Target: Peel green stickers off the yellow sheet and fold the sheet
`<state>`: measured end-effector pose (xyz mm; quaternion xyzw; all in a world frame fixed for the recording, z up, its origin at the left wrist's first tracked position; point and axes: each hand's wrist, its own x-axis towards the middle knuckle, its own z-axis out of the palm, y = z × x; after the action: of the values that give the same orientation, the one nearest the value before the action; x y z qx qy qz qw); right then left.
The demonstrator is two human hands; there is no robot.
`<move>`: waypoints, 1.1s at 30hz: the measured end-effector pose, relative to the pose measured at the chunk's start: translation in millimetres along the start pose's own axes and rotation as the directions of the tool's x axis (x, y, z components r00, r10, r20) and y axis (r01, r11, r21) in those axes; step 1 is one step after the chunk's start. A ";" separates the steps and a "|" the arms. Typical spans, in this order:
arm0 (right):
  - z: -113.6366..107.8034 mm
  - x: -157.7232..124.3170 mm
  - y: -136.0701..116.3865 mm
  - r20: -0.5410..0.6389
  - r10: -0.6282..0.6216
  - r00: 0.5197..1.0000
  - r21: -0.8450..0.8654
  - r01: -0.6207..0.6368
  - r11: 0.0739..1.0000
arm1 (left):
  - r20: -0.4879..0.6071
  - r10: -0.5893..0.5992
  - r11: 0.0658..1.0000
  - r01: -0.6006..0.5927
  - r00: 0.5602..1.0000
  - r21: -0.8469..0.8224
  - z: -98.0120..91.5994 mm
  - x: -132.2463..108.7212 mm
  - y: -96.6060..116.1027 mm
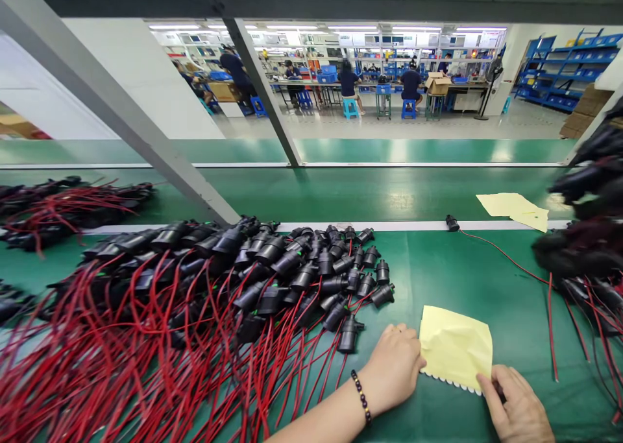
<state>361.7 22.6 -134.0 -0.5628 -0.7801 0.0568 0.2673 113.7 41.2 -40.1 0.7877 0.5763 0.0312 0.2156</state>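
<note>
down low on the green table (438, 274), both hands meet at a crumpled yellow sheet (455, 346) that lies flat near the front edge. the left hand (392, 365) rests curled at the sheet's left side, fingers tucked against its edge, a dark bead bracelet (361, 397) on the wrist. the right hand (516, 407) comes in from the lower right, its fingertips pinching the sheet's lower right corner by a row of small white scallops (450, 381) along the bottom edge. just left of the hands spreads a big heap of black connectors (292, 268) with red wires (121, 359) fanning toward the front. another yellow sheet (516, 209) lies well apart on the far belt, near a single connector (452, 223) trailing a red lead. more black parts (584, 235) blur at the right edge. people sit at benches in the bright room beyond
</note>
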 end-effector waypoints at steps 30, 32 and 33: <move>-3.5 9.5 1.8 -0.147 -0.244 0.959 -0.232 0.206 0.950 | -0.165 0.114 0.968 -0.072 0.980 0.239 10.5 4.7 -1.6; 0.2 10.4 -7.3 -0.122 -0.424 0.898 -0.239 0.388 0.890 | -0.145 0.286 0.935 -0.243 0.947 0.259 9.5 4.4 -4.3; 2.8 10.3 -12.1 -0.104 -0.503 0.858 -0.234 0.471 0.851 | -0.133 0.366 0.909 -0.324 0.921 0.262 9.1 4.5 -5.6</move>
<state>347.8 28.2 -128.1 -0.3727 -0.8748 -0.1375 0.2773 113.0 43.9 -51.4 0.8912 0.4441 0.0712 0.0594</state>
